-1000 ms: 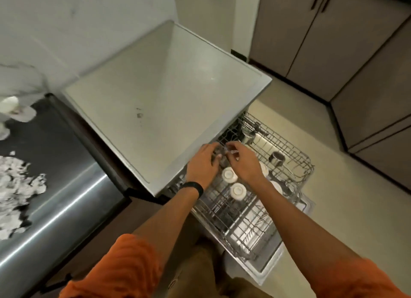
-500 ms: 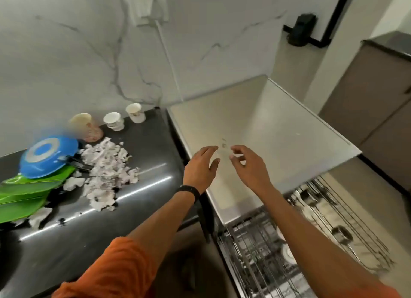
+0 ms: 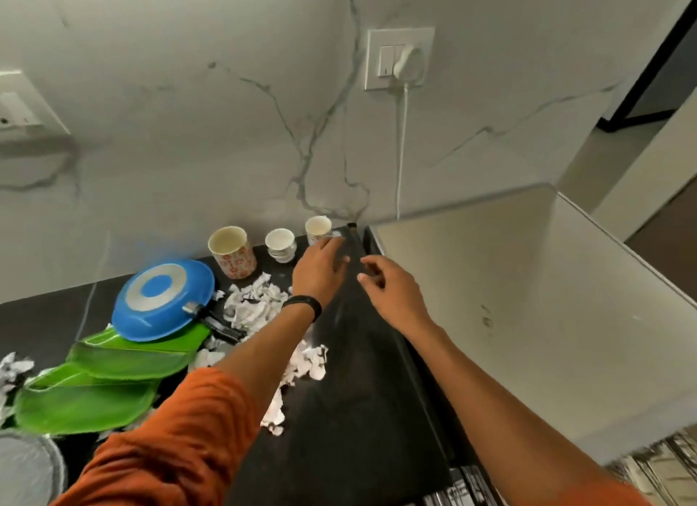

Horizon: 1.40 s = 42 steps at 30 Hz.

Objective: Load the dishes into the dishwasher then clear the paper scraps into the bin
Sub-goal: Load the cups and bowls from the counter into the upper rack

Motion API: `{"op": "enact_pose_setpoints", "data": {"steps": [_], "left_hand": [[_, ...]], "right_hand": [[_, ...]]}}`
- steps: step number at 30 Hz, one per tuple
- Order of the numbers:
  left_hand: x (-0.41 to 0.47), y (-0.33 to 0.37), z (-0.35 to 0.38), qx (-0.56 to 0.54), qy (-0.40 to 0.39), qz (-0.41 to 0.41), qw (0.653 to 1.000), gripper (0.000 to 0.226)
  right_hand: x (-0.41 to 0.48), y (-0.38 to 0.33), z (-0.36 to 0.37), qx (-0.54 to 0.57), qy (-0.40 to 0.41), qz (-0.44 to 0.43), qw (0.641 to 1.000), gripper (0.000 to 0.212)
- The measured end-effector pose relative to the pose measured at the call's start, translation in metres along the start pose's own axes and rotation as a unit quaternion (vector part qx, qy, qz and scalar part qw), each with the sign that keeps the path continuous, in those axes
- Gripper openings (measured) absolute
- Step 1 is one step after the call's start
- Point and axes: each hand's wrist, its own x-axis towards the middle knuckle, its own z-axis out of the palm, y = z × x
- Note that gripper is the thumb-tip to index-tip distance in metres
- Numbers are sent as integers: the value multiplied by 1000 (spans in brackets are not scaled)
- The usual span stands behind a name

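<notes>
Three cups stand at the back of the black counter (image 3: 362, 392): a floral mug (image 3: 231, 252), a small white cup (image 3: 281, 244) and a paper cup (image 3: 317, 229). My left hand (image 3: 318, 271) reaches over the counter, its fingers extended just right of the paper cup and holding nothing. My right hand (image 3: 392, 290) hovers beside it with loosely bent, empty fingers. A blue pan (image 3: 164, 300) lies upside down on green leaf-shaped plates (image 3: 109, 377). Torn paper scraps (image 3: 256, 305) are strewn between the plates and my left arm. The dishwasher rack (image 3: 656, 468) shows at the bottom right.
The dishwasher's flat grey top (image 3: 528, 298) stands to the right of the counter. A wall socket with a white plug and cable (image 3: 405, 62) is above the cups. A round grey metal object (image 3: 26, 468) sits at the bottom left edge.
My view has swung left and up from the dishwasher rack to the counter. Both hands have left the rack and moved toward the cups at the back, the left one leading.
</notes>
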Motion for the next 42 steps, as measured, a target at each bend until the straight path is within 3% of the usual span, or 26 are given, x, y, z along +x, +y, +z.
{"op": "enact_pose_setpoints", "data": {"steps": [12, 16, 19, 23, 28, 31, 37, 42], "left_hand": [[92, -56, 5, 125, -121, 0, 985, 34], [96, -54, 18, 118, -95, -2, 988, 20], [96, -38, 22, 128, -90, 3, 988, 23], [79, 15, 29, 5, -78, 32, 996, 24], [32, 103, 52, -138, -121, 70, 981, 15], [0, 152, 74, -204, -156, 85, 963, 12], [-66, 230, 122, -297, -245, 70, 920, 12], [-131, 297, 153, -328, -285, 76, 897, 19]], "right_hand": [[35, -13, 24, 2, 5, 7, 1000, 39], [17, 4, 20, 4, -7, 28, 1000, 40], [6, 24, 12, -1, -4, 54, 999, 40], [-6, 46, -1, 14, 42, 87, 995, 46], [-22, 75, -26, 25, 113, 162, 980, 84], [-52, 98, -53, 41, 162, 175, 970, 96], [-130, 152, -116, 40, 239, 237, 941, 75], [-216, 189, -173, 47, 267, 253, 929, 71]]}}
